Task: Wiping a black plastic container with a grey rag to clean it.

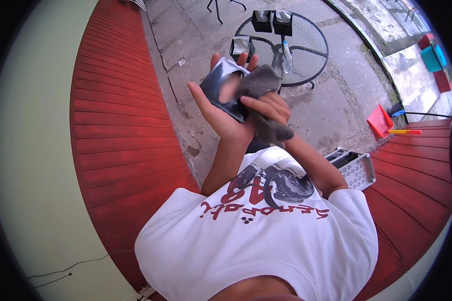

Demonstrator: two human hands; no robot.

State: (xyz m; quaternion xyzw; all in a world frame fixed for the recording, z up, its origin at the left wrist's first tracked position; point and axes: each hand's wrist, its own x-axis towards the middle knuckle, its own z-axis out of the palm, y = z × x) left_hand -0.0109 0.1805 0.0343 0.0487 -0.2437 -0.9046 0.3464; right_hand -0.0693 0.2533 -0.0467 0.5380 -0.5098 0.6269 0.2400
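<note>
On the upturned palm of my left hand point(228, 122) rests a glossy black piece point(211, 84) with an oval opening. It looks like a tissue box cover or its top panel. The thumb and fingertips of that hand show around its edges. A dark grey cloth point(263, 79) is gripped in my right hand point(271, 107), close against the right side of the black piece. One end of the cloth hangs below the wrist. The area inside the oval is blurred, and the underside of the piece is hidden.
A round glass table point(309, 45) ahead bears several black boxes point(261, 26) with shiny tops and a spray bottle point(287, 56). Red slatted benches point(124, 113) flank me. At right are a grey-white basket point(356, 171), a red dustpan point(380, 121) and a teal container point(433, 58).
</note>
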